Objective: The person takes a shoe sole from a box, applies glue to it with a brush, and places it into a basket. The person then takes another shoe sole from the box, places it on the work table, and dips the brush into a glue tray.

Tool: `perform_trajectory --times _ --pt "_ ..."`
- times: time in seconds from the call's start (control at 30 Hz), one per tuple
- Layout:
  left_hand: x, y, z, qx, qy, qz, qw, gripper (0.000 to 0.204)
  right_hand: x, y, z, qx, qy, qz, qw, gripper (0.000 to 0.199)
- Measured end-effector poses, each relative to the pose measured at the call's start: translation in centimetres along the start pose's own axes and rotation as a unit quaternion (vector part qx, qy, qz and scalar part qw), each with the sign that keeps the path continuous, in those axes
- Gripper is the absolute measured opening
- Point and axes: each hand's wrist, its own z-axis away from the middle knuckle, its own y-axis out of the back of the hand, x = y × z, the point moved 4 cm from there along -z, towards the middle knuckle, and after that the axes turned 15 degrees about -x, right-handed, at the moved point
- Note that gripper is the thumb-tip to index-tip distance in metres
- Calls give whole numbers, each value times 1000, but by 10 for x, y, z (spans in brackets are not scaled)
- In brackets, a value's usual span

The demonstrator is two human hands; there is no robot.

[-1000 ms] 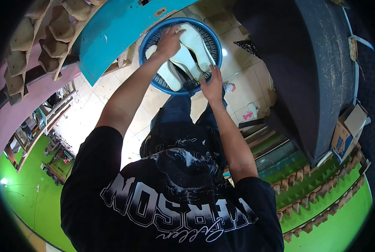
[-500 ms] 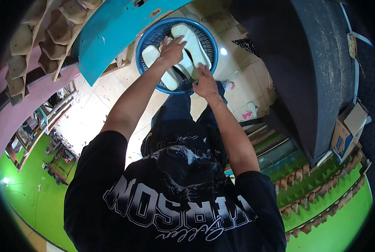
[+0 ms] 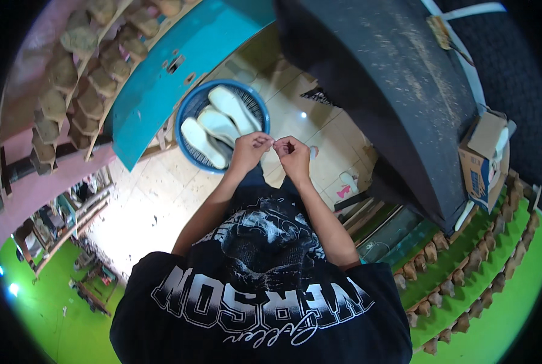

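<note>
In front of my body, my left hand (image 3: pixel 249 153) and my right hand (image 3: pixel 295 159) meet, fingertips pinched together and touching or nearly so. Whatever sits between the fingertips, if anything, is too small to make out. Just beyond my left hand stands a round blue basin (image 3: pixel 186 150) with a dark, speckled inside. White shoe soles lie in it: one along the left (image 3: pixel 201 143), another in the middle (image 3: pixel 217 125) and a third at the upper right (image 3: pixel 233 108). My left hand overlaps the basin's near right edge without holding a sole.
A teal tabletop (image 3: pixel 155 91) stands at the upper left, beside racks of brown shoe lasts (image 3: pixel 63 71). To the right rises a large dark covered block (image 3: pixel 398 103) with an open cardboard box (image 3: pixel 485 159) by it. More lasts (image 3: pixel 465 276) line green shelves at the lower right.
Both hands have left the soles in the basin, drawn back toward my body and come together at the fingertips. The view has shifted, so the basin now sits lower and further left.
</note>
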Motion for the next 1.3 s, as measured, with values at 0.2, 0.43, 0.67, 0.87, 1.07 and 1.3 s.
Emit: perform_trajectory --times 0.2,0.43,0.67,0.87,1.07,1.3 --pt "102 -67 -40 -80 -43 -76 993 34 -64 110 16 71 77 -21 994 17" --pt "200 -173 -81 -149 -198 -269 931 75 -93 231 60 113 216 202 949 53" --pt "229 -261 -137 -236 -253 -369 863 88 -73 319 82 199 191 185 943 61" --pt "236 -306 -200 -338 -256 -427 799 86 -33 361 73 250 66 213 942 64" --pt "241 -347 -248 -443 -270 -483 706 72 -6 395 81 277 -63 230 931 71" --pt "247 -394 -292 -436 -346 -571 603 70 13 444 108 360 -152 254 885 73"
